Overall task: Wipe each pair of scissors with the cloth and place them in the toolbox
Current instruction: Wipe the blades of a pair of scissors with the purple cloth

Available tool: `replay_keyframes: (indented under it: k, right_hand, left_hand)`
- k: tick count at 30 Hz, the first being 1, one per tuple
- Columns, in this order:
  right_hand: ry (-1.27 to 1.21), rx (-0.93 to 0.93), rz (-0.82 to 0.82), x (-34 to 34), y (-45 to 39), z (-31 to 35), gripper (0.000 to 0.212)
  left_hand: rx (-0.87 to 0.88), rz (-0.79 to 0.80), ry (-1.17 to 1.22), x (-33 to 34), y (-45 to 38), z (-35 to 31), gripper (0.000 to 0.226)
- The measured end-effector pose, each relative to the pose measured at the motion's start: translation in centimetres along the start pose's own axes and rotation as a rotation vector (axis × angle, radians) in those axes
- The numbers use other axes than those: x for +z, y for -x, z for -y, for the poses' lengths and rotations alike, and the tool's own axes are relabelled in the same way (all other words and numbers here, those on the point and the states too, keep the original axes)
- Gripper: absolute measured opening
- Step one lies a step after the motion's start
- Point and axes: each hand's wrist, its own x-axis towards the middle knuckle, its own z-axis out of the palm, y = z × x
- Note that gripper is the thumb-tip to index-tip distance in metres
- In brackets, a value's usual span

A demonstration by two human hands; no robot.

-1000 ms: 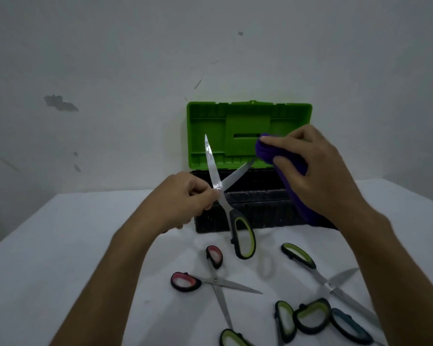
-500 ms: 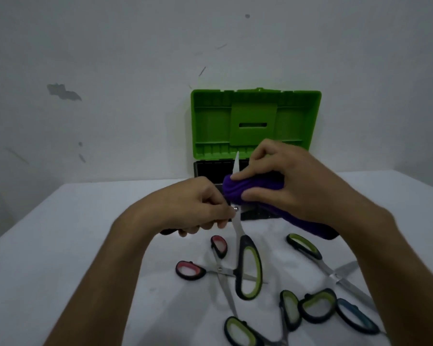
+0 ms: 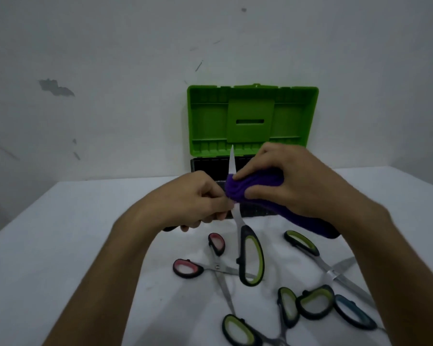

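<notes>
Nearest the camera, several pairs of scissors lie loose on the white table point(image 3: 60, 245): a green-handled pair point(image 3: 240, 332) at the bottom edge, another green-handled pair point(image 3: 313, 304) just right of it, a blue handle point(image 3: 354, 315) touching that one, and a pink-handled pair point(image 3: 200, 265) lying open a little further back. To the right, one more green-handled pair point(image 3: 318, 255) stretches diagonally with its blades apart. Above these, the held scissors point(image 3: 250, 255) hang upright over the table, the green and black handle loop pointing down and one blade tip rising toward the toolbox. The left hand point(image 3: 198, 198) pinches them at the pivot, fingers curled in around the metal. The right hand point(image 3: 293, 178) grips the purple cloth point(image 3: 250, 188), thumb and fingers clamped so that the cloth is folded around the second blade, which is hidden inside it; the cloth's free end trails down and right under the wrist. Behind the hands stands the toolbox point(image 3: 208, 166), black in the body, with its green lid point(image 3: 253, 118) raised against the grey wall point(image 3: 110, 71). Whether anything lies inside the box cannot be told.
</notes>
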Motion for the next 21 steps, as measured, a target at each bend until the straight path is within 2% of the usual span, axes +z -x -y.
replay_keyframes:
  k: [3,4,5,8,9,11,14,15,16,19,21]
  right_hand:
    - [0.198,0.066,-0.294,-0.1,-0.3,-0.2,0.033]
    - [0.192,0.066,-0.328,-0.5,-0.2,-0.3,0.033]
    - [0.13,0.038,-0.293,-0.9,-0.1,-0.3,0.033]
    - [-0.097,-0.054,0.021,-1.8,0.4,0.3,0.029]
    - [-0.121,-0.061,0.078,-1.7,0.5,0.4,0.028]
    - [-0.08,-0.029,0.03,-1.0,0.4,0.2,0.028]
    - [0.107,0.054,-0.212,-0.9,0.0,-0.2,0.03]
    - [0.111,0.047,-0.24,-1.3,0.0,-0.2,0.03]
    - [0.066,0.019,-0.203,-1.8,0.2,-0.2,0.03]
    - [-0.072,-0.037,0.142,-2.5,0.9,0.3,0.026]
    - [-0.053,-0.042,0.213,-2.0,0.9,0.4,0.024]
  left_hand:
    - [0.009,0.031,0.018,-0.4,0.5,-0.3,0.037]
    - [0.011,0.041,0.022,-0.4,0.7,-0.4,0.037]
    - [0.014,0.045,0.022,-0.5,0.8,-0.5,0.036]
    - [0.016,0.061,0.022,-0.6,1.0,-0.8,0.035]
    - [0.019,0.073,0.018,-0.6,1.1,-0.8,0.034]
    - [0.024,0.091,0.0,-0.6,1.2,-0.9,0.034]
    - [0.027,0.098,0.013,-0.4,1.1,-0.9,0.035]
    - [0.025,0.089,0.02,-0.4,1.1,-0.8,0.035]
    - [0.021,0.077,0.026,-0.4,1.0,-0.7,0.035]
    - [0.009,0.056,0.044,-0.7,1.0,-0.5,0.035]
    - [0.02,0.054,0.051,-1.0,1.2,-0.4,0.035]
